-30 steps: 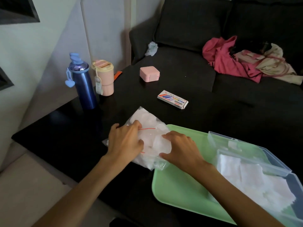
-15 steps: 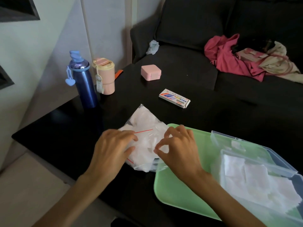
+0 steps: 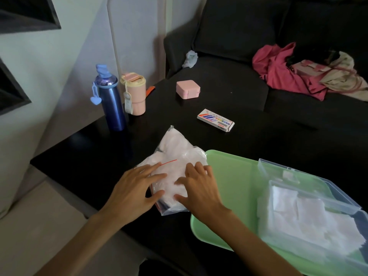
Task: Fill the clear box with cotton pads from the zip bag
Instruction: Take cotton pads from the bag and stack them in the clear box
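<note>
Both hands, left (image 3: pixel 133 194) and right (image 3: pixel 201 191), press flat with spread fingers, gripping nothing, on the clear plastic zip bag of white cotton pads (image 3: pixel 175 168), just left of the green tray (image 3: pixel 229 176).

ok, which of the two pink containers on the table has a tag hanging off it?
The tall pink cup beside the blue bottle; a tag dangles down its side. The square pink case has none.

At frame centre, 2 hands, left hand (image 3: pixel 133 193) and right hand (image 3: pixel 199 189), press flat on the zip bag (image 3: pixel 175 154); clear box (image 3: pixel 310 212) sits lower right on the green tray (image 3: pixel 235 176).
</note>
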Demonstrator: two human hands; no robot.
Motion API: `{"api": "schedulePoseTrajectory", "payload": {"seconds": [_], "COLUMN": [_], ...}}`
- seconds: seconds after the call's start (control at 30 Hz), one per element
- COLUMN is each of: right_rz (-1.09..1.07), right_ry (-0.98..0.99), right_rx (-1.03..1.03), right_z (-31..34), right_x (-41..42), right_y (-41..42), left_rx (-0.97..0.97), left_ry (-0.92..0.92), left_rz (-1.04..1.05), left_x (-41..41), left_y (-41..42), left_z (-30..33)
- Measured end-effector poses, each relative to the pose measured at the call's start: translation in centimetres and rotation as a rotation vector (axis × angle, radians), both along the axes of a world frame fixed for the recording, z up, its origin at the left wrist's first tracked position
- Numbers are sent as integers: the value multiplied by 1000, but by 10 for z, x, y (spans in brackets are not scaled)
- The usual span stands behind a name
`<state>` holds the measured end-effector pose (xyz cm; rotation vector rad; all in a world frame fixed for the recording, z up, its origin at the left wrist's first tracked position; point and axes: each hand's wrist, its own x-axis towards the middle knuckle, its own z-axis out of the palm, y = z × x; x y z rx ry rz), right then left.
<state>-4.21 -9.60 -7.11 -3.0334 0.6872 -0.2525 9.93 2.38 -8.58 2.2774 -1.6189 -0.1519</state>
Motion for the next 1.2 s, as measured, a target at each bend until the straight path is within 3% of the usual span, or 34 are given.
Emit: {"api": "schedulePoseTrajectory", "payload": {"seconds": [0.13,0.3,0.37,0.57,0.63,0.7,0.8,0.9,1.0,1.1,1.2], "right_rz": [36,-35,-75,-337,-354,-379,-442,-471,-455,-387,-403], "right_ry": [-55,-340,-447,-752,-863,-920,-962,-969,-935,-829,-854], "right_rx": [-28,50,232,1042,1332,1461,1376,1182,1086,1184,1296], "right_z": [0,0,5,34,49,61,70,74,75,76,78], "right_x": [-3,-24,-28,-30,-38,-48,-66,-89,-119,-155,-186], "right_y": [6,2,2,-2,-4,-5,-8,-8,-10,-16,-21], "left_rx": [-4,-76,-61,19,-55,-250,-444,-270,-227,-177,-110], "left_ry": [44,38,46,114,225,374,680,934,1068,1211,1335], "left_rz": [16,75,100,134,137,115,107,-4,-116,-115,-118], "left_x": [-3,-12,-12,-9,-10,-18,-46,-79,-103,-120,-136], "left_y": [-3,-13,-17,-26,-29,-32,-40,-57,-72,-85,-94], "left_z": [5,13,15,27,34,44,70,87,87,82,76]}}
